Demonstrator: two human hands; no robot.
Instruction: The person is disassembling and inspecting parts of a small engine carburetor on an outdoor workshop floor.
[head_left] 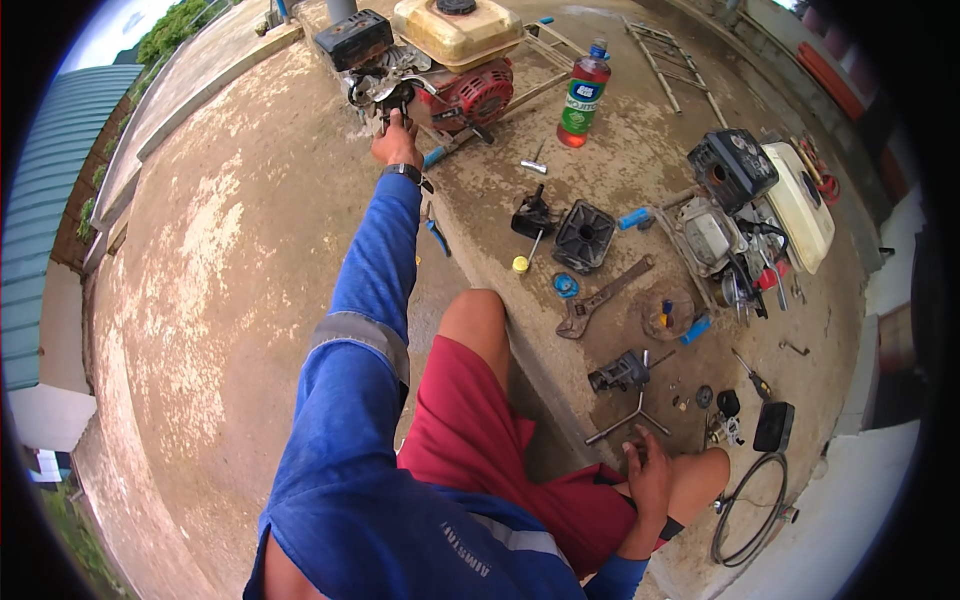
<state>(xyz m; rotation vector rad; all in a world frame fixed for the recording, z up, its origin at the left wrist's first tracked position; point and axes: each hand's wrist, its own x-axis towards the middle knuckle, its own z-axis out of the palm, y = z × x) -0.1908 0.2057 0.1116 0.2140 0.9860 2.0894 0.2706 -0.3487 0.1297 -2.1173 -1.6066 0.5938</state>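
Note:
My left arm stretches far forward to a small petrol engine (pixel 470 95) with a cream fuel tank (pixel 458 35) and a red recoil starter cover. At its left side, the fingers of my left hand (pixel 398 145) close on a small dark part I cannot make out. My right hand (pixel 648 478) rests near my right knee, fingers loosely apart and nothing visible in them. Just beyond it lies a three-armed Y socket wrench (pixel 634 415), beside a dark metal engine part (pixel 622 372).
A bottle of red liquid (pixel 584 95) stands right of the engine. An adjustable wrench (pixel 600 297), a black cover (pixel 584 236) and pliers (pixel 436 232) lie on the concrete. A second engine (pixel 712 235) sits at right, a coiled cable (pixel 745 520) nearer, a ladder (pixel 672 60) farther off.

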